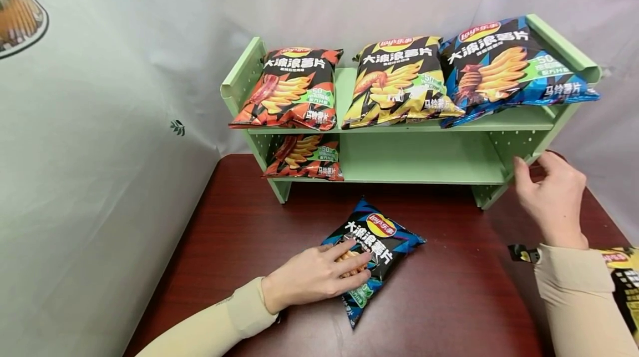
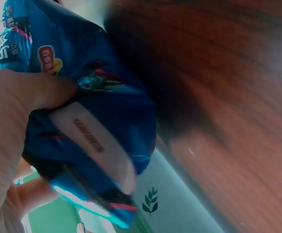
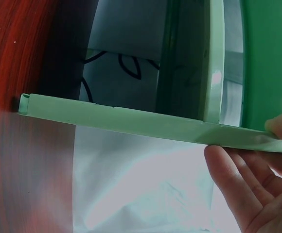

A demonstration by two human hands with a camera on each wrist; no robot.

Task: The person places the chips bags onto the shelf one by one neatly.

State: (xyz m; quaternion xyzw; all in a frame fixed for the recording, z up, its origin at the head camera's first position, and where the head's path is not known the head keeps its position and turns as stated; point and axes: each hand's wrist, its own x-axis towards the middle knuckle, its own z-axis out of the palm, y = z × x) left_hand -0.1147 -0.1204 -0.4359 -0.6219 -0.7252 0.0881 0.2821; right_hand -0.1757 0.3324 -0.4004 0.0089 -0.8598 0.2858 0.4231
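A blue and black Lay's chip bag (image 1: 391, 243) lies slantwise on the table in front of the shelf. My left hand (image 1: 319, 275) grips it, fingers spread over its printed front. In the left wrist view the thumb (image 2: 53, 90) presses the blue back of the bag, which is tilted against the tabletop. My right hand (image 1: 551, 196) holds the right side of the green two-tier shelf (image 1: 424, 157). The right wrist view has the shelf's side upright (image 3: 116, 116) between thumb and fingers.
On the top tier sit a red bag (image 1: 292, 88), a yellow bag (image 1: 401, 82) and a blue bag (image 1: 499, 69). Another red bag (image 1: 304, 157) occupies the lower tier's left end. A yellow bag (image 1: 626, 285) lies at the right edge, partly behind the right sleeve.
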